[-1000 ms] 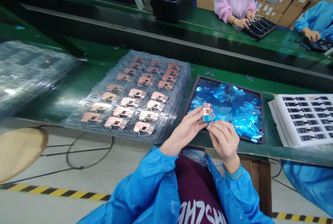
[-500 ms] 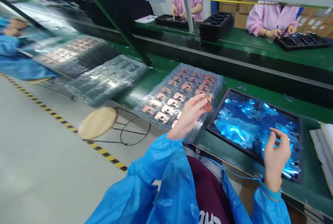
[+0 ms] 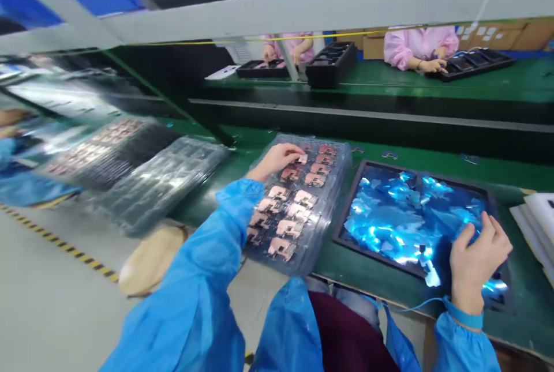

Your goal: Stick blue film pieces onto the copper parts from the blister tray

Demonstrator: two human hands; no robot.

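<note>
My left hand (image 3: 277, 161) reaches over the far end of a clear plastic blister tray (image 3: 333, 210), its fingertips pinching a small copper-coloured metal part (image 3: 302, 159) against the other parts. Rows of similar copper parts (image 3: 288, 228) fill the tray's pockets. My right hand (image 3: 478, 259) rests on a heap of shiny blue film scraps (image 3: 402, 216) in a black-framed tray (image 3: 348, 199), its fingers apart and nothing visible in them.
More stacked blister trays (image 3: 160, 181) lie to the left on the green bench. White sheets (image 3: 536, 228) are stacked at the right. A round wooden stool (image 3: 151, 259) stands below the bench. Beyond a dark divider, co-workers in pink (image 3: 419, 49) handle black trays (image 3: 471, 63).
My left hand has moved from holding a copper part in the air down to the blister tray. My right hand has lowered onto the blue film. The view has shifted.
</note>
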